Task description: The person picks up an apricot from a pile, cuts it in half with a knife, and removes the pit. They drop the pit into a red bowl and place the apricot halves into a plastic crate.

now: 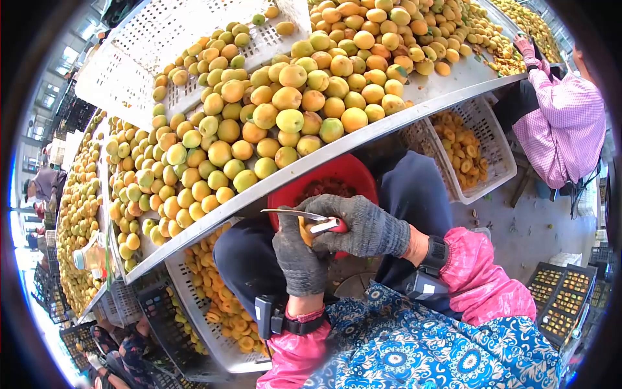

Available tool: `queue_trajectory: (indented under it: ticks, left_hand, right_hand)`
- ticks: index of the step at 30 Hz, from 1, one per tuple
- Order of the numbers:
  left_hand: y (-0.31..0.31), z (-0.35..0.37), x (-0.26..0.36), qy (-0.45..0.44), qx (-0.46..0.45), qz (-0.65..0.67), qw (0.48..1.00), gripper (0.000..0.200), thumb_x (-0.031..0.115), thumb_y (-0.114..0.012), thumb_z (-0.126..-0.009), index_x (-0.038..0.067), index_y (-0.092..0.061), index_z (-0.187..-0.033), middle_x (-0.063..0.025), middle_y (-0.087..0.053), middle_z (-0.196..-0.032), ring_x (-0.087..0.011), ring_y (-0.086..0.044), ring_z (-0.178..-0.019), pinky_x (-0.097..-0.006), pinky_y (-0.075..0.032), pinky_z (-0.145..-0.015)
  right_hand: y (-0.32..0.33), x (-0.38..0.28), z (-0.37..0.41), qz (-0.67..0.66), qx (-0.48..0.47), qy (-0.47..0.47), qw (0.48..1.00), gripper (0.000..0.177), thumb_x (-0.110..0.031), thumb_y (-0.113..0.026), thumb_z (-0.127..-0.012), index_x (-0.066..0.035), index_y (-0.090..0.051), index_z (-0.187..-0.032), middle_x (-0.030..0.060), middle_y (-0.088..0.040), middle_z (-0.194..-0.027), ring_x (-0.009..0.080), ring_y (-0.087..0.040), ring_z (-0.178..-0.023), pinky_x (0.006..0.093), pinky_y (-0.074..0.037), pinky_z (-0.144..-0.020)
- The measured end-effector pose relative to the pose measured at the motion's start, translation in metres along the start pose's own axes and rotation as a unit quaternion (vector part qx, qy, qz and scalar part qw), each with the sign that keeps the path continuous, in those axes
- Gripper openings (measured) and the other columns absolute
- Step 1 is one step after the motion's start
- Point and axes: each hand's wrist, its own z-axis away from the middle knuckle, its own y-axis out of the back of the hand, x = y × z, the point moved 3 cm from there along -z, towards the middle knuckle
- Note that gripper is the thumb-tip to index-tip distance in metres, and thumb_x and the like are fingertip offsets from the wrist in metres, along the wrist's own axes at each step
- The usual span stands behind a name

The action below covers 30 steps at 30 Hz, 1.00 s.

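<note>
In the head view my right hand (366,223), in a dark grey knitted glove, grips a knife (293,212) with a red and white handle. Its curved blade points left, above my other hand. My left hand (299,256), gloved the same way, closes around an apricot (304,229), mostly hidden by the fingers. Both hands meet over my lap, just in front of a red bucket (359,170) holding dark reddish bits, perhaps pits. Beyond the bucket, whole apricots (289,120) are heaped on a metal-edged table (363,128).
White crates with halved apricots stand below the table: one crate (495,175) at right, another crate (188,292) at left. A white crate (120,71) lies tipped on the table. A co-worker in a pink checked top (560,123) sits at right. Black trays (551,292) hold fruit pieces.
</note>
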Motion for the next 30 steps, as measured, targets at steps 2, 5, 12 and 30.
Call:
queue_trajectory:
  ticks: [2,5,12,30]
  left_hand:
    - [0.0,-0.003,0.006,-0.099,-0.02,-0.111,0.989,0.041,0.046,-0.053,-0.092,0.007,-0.06,-0.098,-0.0058,-0.064,-0.084,-0.0178,-0.063,-0.071,-0.0273,-0.052,-0.062]
    - [-0.006,0.007,0.008,-0.07,-0.001,-0.049,0.996,0.04,0.042,-0.052,-0.093,0.004,-0.059,-0.101,-0.0066,-0.063,-0.08,-0.0167,-0.063,-0.066,-0.0263,-0.051,-0.054]
    - [-0.001,-0.003,0.007,0.158,-0.126,0.222,0.954,0.055,0.048,-0.039,-0.095,0.0,-0.057,-0.116,-0.009,-0.064,-0.075,-0.0104,-0.033,-0.035,-0.0247,-0.029,-0.033]
    - [0.044,0.034,0.05,0.07,-0.122,0.068,0.988,0.046,0.042,-0.043,-0.097,0.001,-0.063,-0.099,-0.0067,-0.062,-0.074,-0.0135,-0.054,-0.053,-0.0236,-0.044,-0.047]
  right_hand:
    - [0.0,0.004,0.0,0.003,-0.011,-0.016,1.0,0.038,-0.023,-0.071,-0.08,-0.005,-0.059,-0.111,0.0153,-0.066,-0.09,0.0315,-0.066,-0.087,0.0369,-0.052,-0.077]
    - [0.002,0.01,0.003,-0.06,0.005,-0.052,0.997,0.034,-0.025,-0.071,-0.081,-0.003,-0.061,-0.106,0.0112,-0.067,-0.085,0.0234,-0.066,-0.081,0.0347,-0.052,-0.075]
    - [0.031,0.007,0.007,-0.178,0.004,-0.216,0.96,0.032,-0.022,-0.073,-0.08,-0.004,-0.063,-0.105,0.0035,-0.068,-0.087,0.0136,-0.064,-0.077,0.0307,-0.053,-0.074]
    - [-0.039,-0.046,-0.007,0.029,-0.01,0.071,0.997,0.028,-0.014,-0.064,-0.08,-0.003,-0.06,-0.107,0.0194,-0.065,-0.086,0.036,-0.065,-0.083,0.0379,-0.052,-0.072]
